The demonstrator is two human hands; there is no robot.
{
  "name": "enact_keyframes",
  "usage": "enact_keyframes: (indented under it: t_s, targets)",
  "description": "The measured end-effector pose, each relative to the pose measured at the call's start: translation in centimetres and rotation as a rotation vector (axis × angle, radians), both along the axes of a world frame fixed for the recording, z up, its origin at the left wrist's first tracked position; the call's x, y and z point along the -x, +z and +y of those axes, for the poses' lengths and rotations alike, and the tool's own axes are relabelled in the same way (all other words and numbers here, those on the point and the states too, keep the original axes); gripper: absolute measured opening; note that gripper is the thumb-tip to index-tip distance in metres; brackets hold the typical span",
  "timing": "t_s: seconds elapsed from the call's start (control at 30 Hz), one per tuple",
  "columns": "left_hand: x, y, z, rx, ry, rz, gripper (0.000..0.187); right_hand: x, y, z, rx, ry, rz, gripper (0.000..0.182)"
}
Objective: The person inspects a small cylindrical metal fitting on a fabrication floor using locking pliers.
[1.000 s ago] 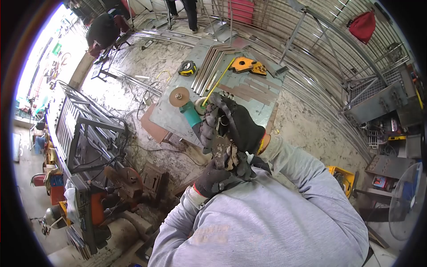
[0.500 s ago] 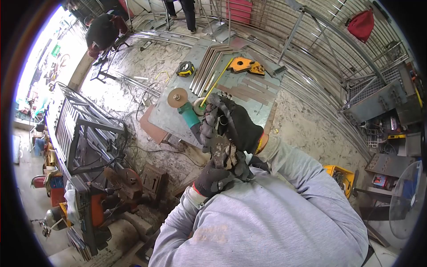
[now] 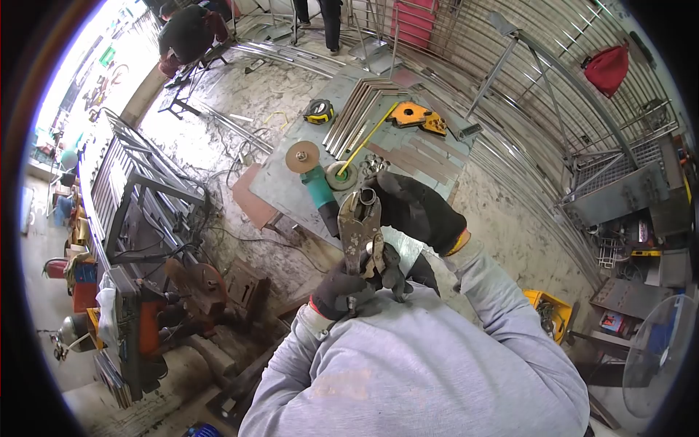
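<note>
Black-gloved, my left hand is closed round the handles of worn locking pliers, held upright close to my chest. At the top, the pliers' jaws sit against a small metal ring. My right hand, also gloved, is beside the jaws with its fingers curled together; whatever is in its fingertips is hidden. Just beyond the fingers, several small metal rings lie on the metal-topped table. An angle grinder with a brown disc lies left of the pliers, next to a round whitish disc.
On the table are a tape measure, bent metal strips, flat strips and orange magnetic squares. Metal frames stand at left, a yellow crate and fan at right. A person crouches at far left.
My right hand has moved off the front of the pliers to their right side, uncovering the jaws and the small ring. The left hand keeps its grip. The view has shifted slightly.
</note>
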State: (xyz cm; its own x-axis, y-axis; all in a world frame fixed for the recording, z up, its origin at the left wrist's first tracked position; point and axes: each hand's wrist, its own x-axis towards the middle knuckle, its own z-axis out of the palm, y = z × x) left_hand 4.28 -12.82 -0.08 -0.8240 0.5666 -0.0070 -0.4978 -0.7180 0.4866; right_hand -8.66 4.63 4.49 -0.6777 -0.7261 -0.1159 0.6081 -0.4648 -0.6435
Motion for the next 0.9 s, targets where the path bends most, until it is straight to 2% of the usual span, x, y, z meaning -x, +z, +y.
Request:
enact_keyframes:
  t_s: [0.07, 0.17, 0.23, 0.33, 0.47, 0.57, 0.63, 0.67, 0.73, 0.77, 0.83, 0.87, 0.9]
  targets:
    - [-0.1, 0.2, 0.0, 0.048, -0.002, -0.006, 0.064, -0.1, -0.4, 0.4, -0.007, 0.018, -0.036, 0.037]
    - [-0.3, -0.8, -0.5, 0.015, -0.028, 0.000, 0.073, 0.4, -1.2, 0.6, -0.018, -0.009, -0.027, 0.030]
    - [-1.2, -1.6, -1.5, 0.340, 0.086, -0.085, 0.084, -0.3, -0.3, 0.6, 0.057, 0.006, -0.165, 0.025]
    - [-1.2, -2.8, -2.4, 0.304, 0.000, -0.091, 0.090, -1.0, 0.7, 0.5, 0.164, 0.054, -0.216, 0.023]
    - [-1.8, -4.3, -2.6, 0.409, 0.050, 0.008, 0.088, -1.2, 0.5, 0.3, 0.198, 0.078, -0.256, 0.024]
    - [-1.8, -3.1, -2.5, 0.444, 0.073, -0.021, 0.086, -1.1, -0.2, 0.3, 0.186, 0.030, -0.241, 0.025]
    - [-1.4, -3.2, -2.3, 0.252, 0.029, -0.135, 0.084, -0.9, -0.8, 0.1, 0.156, 0.027, -0.129, 0.024]
    - [-1.4, -3.1, -2.2, 0.252, 0.030, -0.135, 0.084, -1.1, -0.8, 0.3, 0.156, 0.028, -0.128, 0.024]
    - [-1.5, -2.8, -2.0, 0.254, 0.072, -0.144, 0.080, -2.1, 1.7, -0.2, -0.236, -0.217, 0.146, 0.017]
    - [-1.4, -2.4, -2.0, 0.253, 0.074, -0.144, 0.080, -2.2, 1.6, -0.1, -0.237, -0.215, 0.146, 0.017]
    - [-0.9, -1.0, -2.2, 0.424, 0.026, -0.111, 0.077, -2.4, 1.0, -0.1, -0.466, -0.371, 0.405, 0.026]
    - [-0.9, -0.1, -2.1, 0.426, 0.029, -0.111, 0.077, -2.7, 0.9, -0.4, -0.494, -0.423, 0.556, 0.032]
    - [-1.0, 1.1, -1.8, 0.449, 0.042, -0.128, 0.076, -2.8, 0.7, -0.8, -0.492, -0.421, 0.555, 0.032]
